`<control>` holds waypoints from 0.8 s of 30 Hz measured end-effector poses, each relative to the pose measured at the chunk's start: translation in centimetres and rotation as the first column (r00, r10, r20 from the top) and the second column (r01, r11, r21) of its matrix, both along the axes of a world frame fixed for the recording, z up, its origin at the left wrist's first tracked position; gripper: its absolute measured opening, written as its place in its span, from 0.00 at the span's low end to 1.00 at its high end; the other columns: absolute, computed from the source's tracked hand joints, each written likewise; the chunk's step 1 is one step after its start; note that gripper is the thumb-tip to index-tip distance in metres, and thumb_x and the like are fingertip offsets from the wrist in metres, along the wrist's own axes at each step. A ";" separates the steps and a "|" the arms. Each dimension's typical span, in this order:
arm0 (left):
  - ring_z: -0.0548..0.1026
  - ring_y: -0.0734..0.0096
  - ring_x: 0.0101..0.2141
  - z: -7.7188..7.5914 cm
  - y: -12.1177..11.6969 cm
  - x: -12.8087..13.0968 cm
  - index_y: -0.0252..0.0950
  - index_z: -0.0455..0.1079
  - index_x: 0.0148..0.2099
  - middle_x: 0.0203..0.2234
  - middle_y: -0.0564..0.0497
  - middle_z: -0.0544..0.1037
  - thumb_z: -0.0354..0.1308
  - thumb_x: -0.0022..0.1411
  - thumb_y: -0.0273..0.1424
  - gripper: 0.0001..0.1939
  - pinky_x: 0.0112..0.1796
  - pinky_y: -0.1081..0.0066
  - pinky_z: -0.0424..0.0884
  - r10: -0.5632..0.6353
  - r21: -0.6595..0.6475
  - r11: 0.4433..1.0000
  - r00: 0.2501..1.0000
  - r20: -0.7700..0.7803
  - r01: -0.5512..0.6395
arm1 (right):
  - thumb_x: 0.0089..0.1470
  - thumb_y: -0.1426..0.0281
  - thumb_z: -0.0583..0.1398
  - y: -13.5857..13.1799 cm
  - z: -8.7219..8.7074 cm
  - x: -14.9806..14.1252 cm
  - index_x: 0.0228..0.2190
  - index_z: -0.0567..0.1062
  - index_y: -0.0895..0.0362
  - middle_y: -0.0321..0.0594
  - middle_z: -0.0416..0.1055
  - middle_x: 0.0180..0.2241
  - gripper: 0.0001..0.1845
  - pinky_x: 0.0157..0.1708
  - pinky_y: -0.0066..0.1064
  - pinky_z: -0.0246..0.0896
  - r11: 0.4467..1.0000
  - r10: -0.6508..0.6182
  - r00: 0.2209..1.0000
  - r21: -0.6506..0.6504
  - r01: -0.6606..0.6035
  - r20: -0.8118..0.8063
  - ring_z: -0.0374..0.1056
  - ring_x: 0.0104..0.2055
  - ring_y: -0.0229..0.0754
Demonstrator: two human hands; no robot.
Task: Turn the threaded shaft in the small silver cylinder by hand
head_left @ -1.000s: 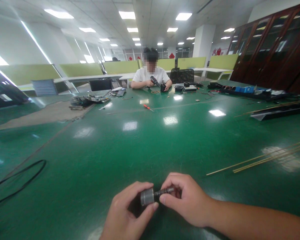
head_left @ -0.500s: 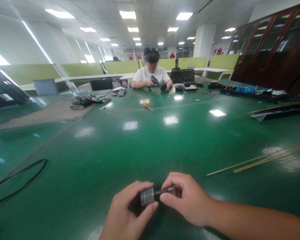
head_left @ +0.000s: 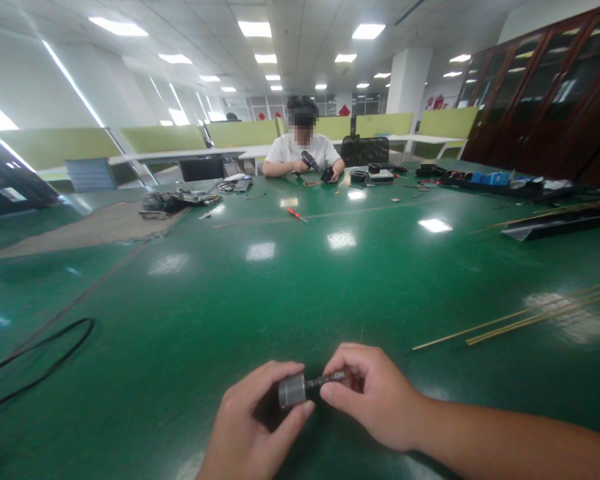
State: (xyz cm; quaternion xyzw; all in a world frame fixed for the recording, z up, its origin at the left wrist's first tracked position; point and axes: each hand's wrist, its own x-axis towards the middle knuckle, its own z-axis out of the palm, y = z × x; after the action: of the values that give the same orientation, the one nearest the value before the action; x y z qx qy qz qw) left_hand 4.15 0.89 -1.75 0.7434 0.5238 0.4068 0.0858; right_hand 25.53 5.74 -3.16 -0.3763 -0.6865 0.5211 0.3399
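Low in the head view, my left hand (head_left: 253,427) pinches a short grey metal cylinder (head_left: 291,391) between thumb and fingers. A dark threaded bolt (head_left: 326,381) sticks out of the cylinder's right end. My right hand (head_left: 373,397) is closed around that bolt's shaft, thumb below and fingers above. Both hands hover just above the green table (head_left: 260,293), close to its near edge. The bolt's far end is hidden inside my right fingers.
Thin brass rods (head_left: 525,317) lie to the right. A black cable (head_left: 40,363) loops at the left. A red screwdriver (head_left: 296,215) lies mid-table. Across the table a person (head_left: 303,150) in white handles a dark tool, with parts and a black rail (head_left: 555,223) along the right.
Almost nothing has moved. The cylinder and my left thumb have shifted very slightly left and up; my right hand keeps its grip on the bolt.
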 end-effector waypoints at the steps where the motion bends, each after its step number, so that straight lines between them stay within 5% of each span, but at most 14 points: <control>1: 0.83 0.70 0.34 0.0 0.0 0.0 0.49 0.78 0.46 0.36 0.57 0.85 0.68 0.58 0.36 0.12 0.37 0.76 0.80 0.002 0.000 1.000 1.000 0.000 -0.002 | 0.52 0.67 0.66 0.0 0.0 0.0 0.29 0.78 0.58 0.32 0.65 0.24 0.06 0.26 0.28 0.52 1.000 0.000 1.000 -0.002 0.000 -0.002 0.60 0.25 0.35; 24: 0.84 0.64 0.34 0.2 0.1 -0.4 0.45 0.80 0.45 0.36 0.52 0.85 0.69 0.57 0.38 0.12 0.36 0.72 0.80 0.036 -0.003 0.999 0.999 -0.002 -0.036 | 0.54 0.68 0.66 0.0 0.3 -0.1 0.29 0.76 0.58 0.31 0.64 0.24 0.06 0.25 0.26 0.53 0.998 -0.012 0.999 -0.060 0.010 -0.046 0.60 0.24 0.34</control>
State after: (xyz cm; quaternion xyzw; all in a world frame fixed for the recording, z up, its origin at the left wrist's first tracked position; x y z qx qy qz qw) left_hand 3.72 1.00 -1.54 0.7341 0.5378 0.4068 0.0793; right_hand 25.45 5.70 -2.86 -0.3778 -0.6604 0.5482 0.3473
